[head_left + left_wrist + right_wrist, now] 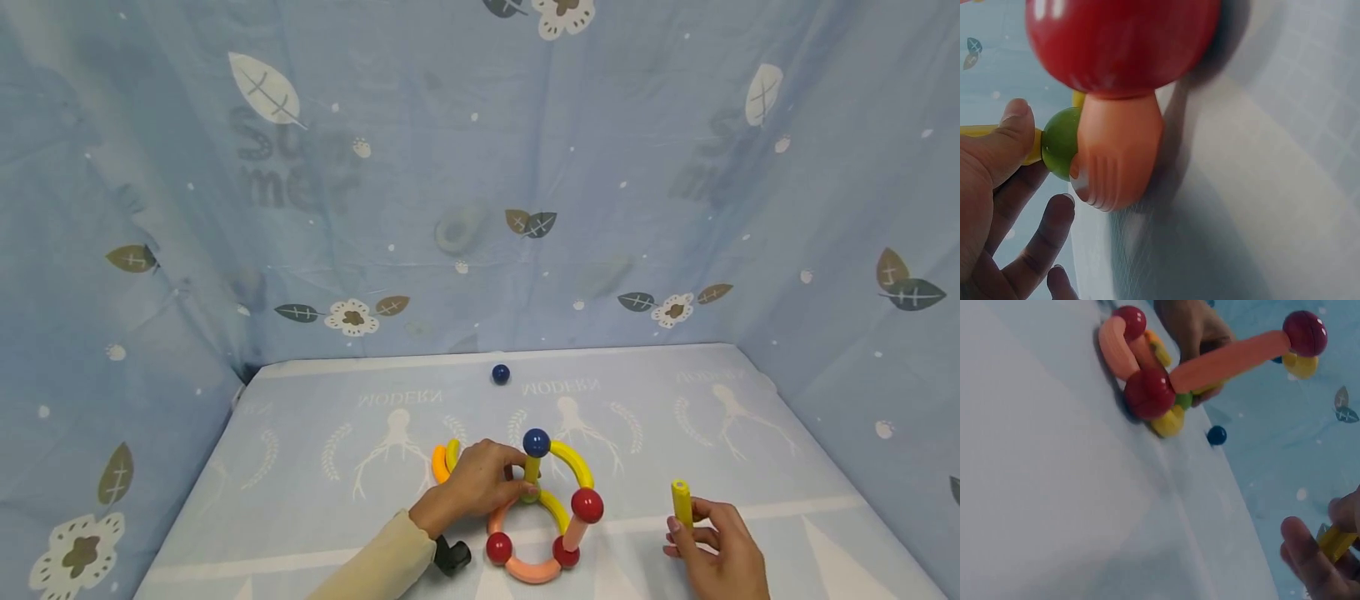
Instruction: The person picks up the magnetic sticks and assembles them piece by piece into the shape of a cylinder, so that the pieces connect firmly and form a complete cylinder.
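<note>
Ball-and-rod frame (556, 509) stands near the front of the scene, centred. The left hand (483, 477) pinches its yellow upright (532, 468), between the blue ball (536, 442) and green ball (1060, 144); well apart, the right hand (720, 550) grips a loose yellow rod (682, 504). Steadying the upright low should best stop joints twisting. Faint, partly legible lettering marks the curtain (405, 167); smaller "MODERN" repeats on the table cover (300, 483).

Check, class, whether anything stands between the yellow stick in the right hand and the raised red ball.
Nothing visible does: in the head view, only patterned tabletop shows between the yellow stick in the right hand and the raised red ball.
</note>
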{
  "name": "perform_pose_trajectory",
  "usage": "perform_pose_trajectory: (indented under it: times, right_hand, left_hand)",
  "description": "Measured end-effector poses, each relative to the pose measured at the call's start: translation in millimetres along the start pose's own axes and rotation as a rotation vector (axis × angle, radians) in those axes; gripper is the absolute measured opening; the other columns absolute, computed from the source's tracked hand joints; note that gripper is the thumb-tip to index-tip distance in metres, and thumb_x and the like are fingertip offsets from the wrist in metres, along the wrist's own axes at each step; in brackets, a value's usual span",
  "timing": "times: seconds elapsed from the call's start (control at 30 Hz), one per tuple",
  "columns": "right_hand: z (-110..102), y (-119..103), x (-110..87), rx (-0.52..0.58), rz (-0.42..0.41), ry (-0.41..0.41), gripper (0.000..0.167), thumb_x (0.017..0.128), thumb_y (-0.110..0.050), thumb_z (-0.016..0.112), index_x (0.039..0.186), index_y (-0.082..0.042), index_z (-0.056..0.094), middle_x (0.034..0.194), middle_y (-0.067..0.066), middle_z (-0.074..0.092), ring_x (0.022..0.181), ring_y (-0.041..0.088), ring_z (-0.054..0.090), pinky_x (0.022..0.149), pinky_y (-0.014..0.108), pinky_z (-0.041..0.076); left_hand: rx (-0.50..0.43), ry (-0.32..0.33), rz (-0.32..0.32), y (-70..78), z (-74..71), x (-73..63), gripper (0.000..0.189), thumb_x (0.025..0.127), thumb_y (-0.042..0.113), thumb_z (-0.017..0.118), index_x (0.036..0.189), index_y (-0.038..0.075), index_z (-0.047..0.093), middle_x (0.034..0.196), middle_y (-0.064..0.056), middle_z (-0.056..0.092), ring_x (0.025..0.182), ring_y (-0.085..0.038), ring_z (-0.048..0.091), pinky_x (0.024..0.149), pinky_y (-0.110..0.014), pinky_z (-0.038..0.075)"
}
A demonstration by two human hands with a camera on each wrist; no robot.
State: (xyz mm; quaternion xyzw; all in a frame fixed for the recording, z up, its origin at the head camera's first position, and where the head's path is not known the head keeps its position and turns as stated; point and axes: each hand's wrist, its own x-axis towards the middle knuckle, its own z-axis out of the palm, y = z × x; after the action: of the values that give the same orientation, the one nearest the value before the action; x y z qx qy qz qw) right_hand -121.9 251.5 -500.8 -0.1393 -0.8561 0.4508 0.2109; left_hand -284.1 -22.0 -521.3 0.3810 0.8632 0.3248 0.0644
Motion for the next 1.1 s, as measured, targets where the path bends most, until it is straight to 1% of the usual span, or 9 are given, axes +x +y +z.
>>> perform_pose_trajectory:
  times: [0.1, 0.23, 0.37, 0.53, 0.67, 0.77, 0.87, 0.97, 1.1]
  right_hand:
    - [9.8, -10.7, -11.2, 0.053, -0.105, 0.103, 0.024, 0.081, 0.014, 0.071, 0.102, 0.006, 0.062, 0.092, 0.009, 0.053, 0.059, 0.018, 0.066, 0.051, 0.026, 0.053]
    - [22.0, -20.1, -25.8, 0.026, -0.228, 0.113, 0.03, 0.073, 0.015, 0.077, 0.097, 0.0, 0.068, 0.084, -0.001, 0.057, 0.05, 0.011, 0.057, 0.047, 0.021, 0.048]
    - [33.1, -27.8, -37.5, -0.027, -0.261, 0.042, 0.033, 0.07, 0.011, 0.082, 0.095, -0.008, 0.07, 0.081, -0.008, 0.055, 0.049, 0.005, 0.047, 0.046, 0.02, 0.043]
    - [46.2, -37.5, -49.1, -0.044, -0.271, -0.038, 0.035, 0.066, 0.006, 0.087, 0.092, -0.012, 0.073, 0.08, -0.015, 0.052, 0.052, 0.001, 0.044, 0.048, 0.023, 0.045]
    - [55.7, -42.3, -55.7, 0.0, -0.307, -0.097, 0.032, 0.063, 0.003, 0.089, 0.085, -0.014, 0.074, 0.08, -0.019, 0.053, 0.053, -0.001, 0.044, 0.047, 0.021, 0.044]
    - [62.0, -42.4, -60.2, 0.012, -0.366, -0.167, 0.031, 0.065, -0.004, 0.09, 0.09, -0.015, 0.075, 0.081, -0.02, 0.054, 0.054, -0.002, 0.045, 0.049, 0.017, 0.043]
    - [68.3, -39.7, -62.9, 0.023, -0.46, -0.241, 0.032, 0.068, -0.013, 0.089, 0.096, -0.016, 0.075, 0.083, -0.019, 0.056, 0.057, -0.004, 0.046, 0.052, 0.013, 0.043]
    - [75.6, -38.5, -62.7, 0.097, -0.51, -0.314, 0.03, 0.073, -0.015, 0.087, 0.099, -0.016, 0.073, 0.083, -0.017, 0.059, 0.058, -0.004, 0.049, 0.055, 0.012, 0.044]
    - [88.3, -42.3, -59.4, 0.193, -0.521, -0.354, 0.028, 0.077, -0.015, 0.084, 0.101, -0.02, 0.072, 0.082, -0.017, 0.06, 0.059, -0.003, 0.054, 0.055, 0.015, 0.048]
  left_hand:
    - [0.008, 0.005, 0.008, -0.2, 0.5, -0.3, 0.022, 0.085, 0.036, 0.077, 0.103, 0.024, 0.075, 0.081, 0.022, 0.063, 0.065, 0.002, 0.052, 0.06, -0.019, 0.042]
    - [0.001, 0.017, 0.026, -1.1, 0.7, -0.3, 0.021, 0.085, 0.035, 0.078, 0.102, 0.023, 0.075, 0.08, 0.02, 0.063, 0.064, 0.002, 0.052, 0.059, -0.019, 0.042]
    - [-0.004, 0.026, 0.048, -1.3, 1.3, 1.1, 0.02, 0.085, 0.034, 0.077, 0.102, 0.022, 0.075, 0.081, 0.019, 0.064, 0.064, 0.003, 0.052, 0.058, -0.019, 0.042]
    - [0.012, 0.024, 0.05, -0.3, 2.3, 1.5, 0.021, 0.085, 0.035, 0.078, 0.102, 0.022, 0.076, 0.079, 0.019, 0.064, 0.063, 0.003, 0.051, 0.058, -0.018, 0.041]
    - [0.02, 0.026, 0.043, 0.9, 2.3, 0.0, 0.023, 0.084, 0.035, 0.078, 0.103, 0.022, 0.076, 0.08, 0.02, 0.064, 0.062, 0.004, 0.05, 0.057, -0.018, 0.041]
    - [0.021, 0.027, 0.041, 1.7, 2.0, -0.6, 0.022, 0.084, 0.035, 0.078, 0.102, 0.022, 0.076, 0.081, 0.021, 0.064, 0.062, 0.004, 0.05, 0.057, -0.018, 0.041]
    - [0.02, 0.027, 0.042, 2.5, 1.5, -0.8, 0.022, 0.084, 0.036, 0.078, 0.102, 0.022, 0.076, 0.079, 0.021, 0.063, 0.061, 0.004, 0.05, 0.056, -0.018, 0.041]
    - [0.028, 0.037, 0.05, 2.4, 1.2, -1.1, 0.022, 0.085, 0.036, 0.078, 0.102, 0.022, 0.076, 0.08, 0.021, 0.064, 0.061, 0.005, 0.05, 0.056, -0.017, 0.041]
    - [0.029, 0.049, 0.057, 1.1, 1.3, -2.0, 0.023, 0.085, 0.035, 0.078, 0.103, 0.021, 0.076, 0.084, 0.02, 0.066, 0.062, 0.006, 0.05, 0.057, -0.016, 0.041]
